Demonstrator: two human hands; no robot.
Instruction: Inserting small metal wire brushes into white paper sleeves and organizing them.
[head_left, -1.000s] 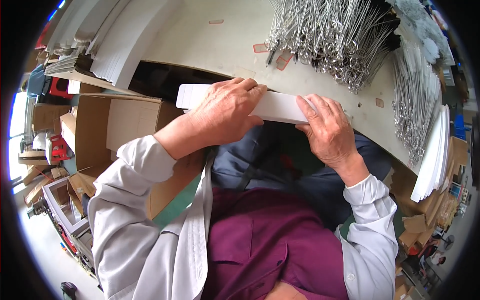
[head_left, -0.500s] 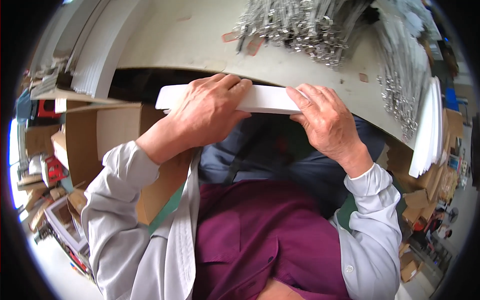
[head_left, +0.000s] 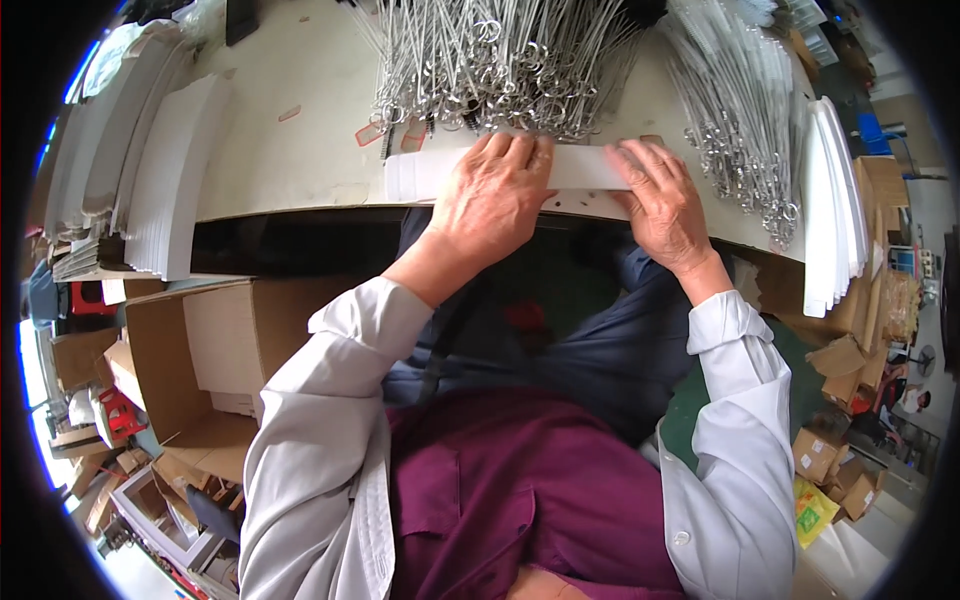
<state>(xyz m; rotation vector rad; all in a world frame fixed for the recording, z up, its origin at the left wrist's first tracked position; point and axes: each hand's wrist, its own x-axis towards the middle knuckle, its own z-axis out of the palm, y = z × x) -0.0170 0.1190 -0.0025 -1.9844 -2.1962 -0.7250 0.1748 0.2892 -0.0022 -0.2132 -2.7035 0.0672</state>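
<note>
A long, narrow white card strip (head_left: 588, 168) lies crosswise at the front edge of the table (head_left: 290, 165), its left end showing faint fold lines. My left hand (head_left: 492, 195) is closed over its middle, fingers together on top and thumb toward the near side. At its right end my right hand (head_left: 665, 205) grips it between fingers and thumb, the fingertips slightly blurred. Just beyond the strip lies a large bundle of thin metal wires (head_left: 500, 75) with ring-shaped ends. Whether the strip is one piece or several stacked together, I cannot tell.
Stacked white card strips (head_left: 178, 180) stand at the left, and more white strips (head_left: 832, 215) at the right edge. Another wire bundle (head_left: 745, 130) lies on the right. An open cardboard box (head_left: 165, 350) sits below the table at left.
Both hands have moved away from me and to the right with the white card strip, from before the table's edge onto it. The view has shifted, showing more of the box.
</note>
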